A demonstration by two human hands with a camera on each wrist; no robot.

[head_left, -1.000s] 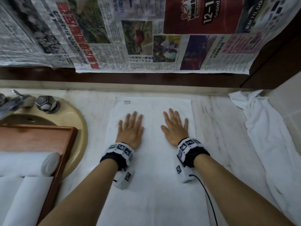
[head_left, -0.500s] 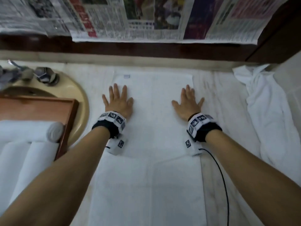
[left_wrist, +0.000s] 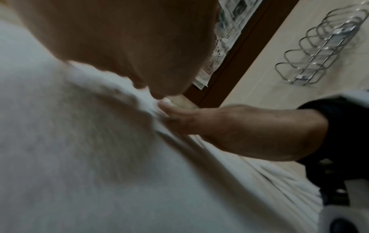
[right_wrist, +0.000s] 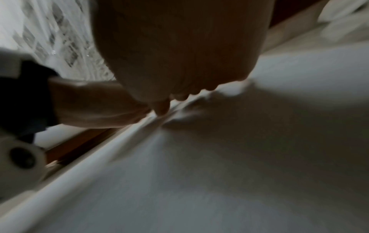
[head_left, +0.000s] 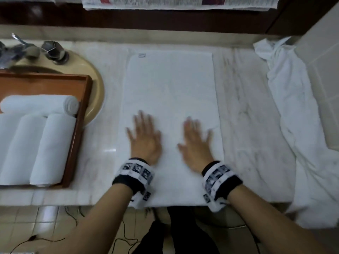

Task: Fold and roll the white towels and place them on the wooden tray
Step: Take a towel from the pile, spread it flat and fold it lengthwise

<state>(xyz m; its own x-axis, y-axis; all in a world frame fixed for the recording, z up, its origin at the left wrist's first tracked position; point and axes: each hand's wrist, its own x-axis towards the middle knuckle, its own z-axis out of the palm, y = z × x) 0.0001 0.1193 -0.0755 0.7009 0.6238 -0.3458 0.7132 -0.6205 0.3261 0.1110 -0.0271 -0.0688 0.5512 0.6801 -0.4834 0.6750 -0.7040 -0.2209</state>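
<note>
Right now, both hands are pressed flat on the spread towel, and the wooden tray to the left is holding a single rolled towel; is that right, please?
Not quite. The left hand and right hand do lie flat on the spread towel, but the head view shows the wooden tray holding several rolled towels, not one.

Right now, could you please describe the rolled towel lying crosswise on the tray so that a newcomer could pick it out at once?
Find the wooden tray resting over the sink at the left of the counter. White rolled towels fill it, and the crosswise towel is the farthest one. Its spiral end points right toward the tray's wall, while the neighbouring rolls run front to back.
</note>
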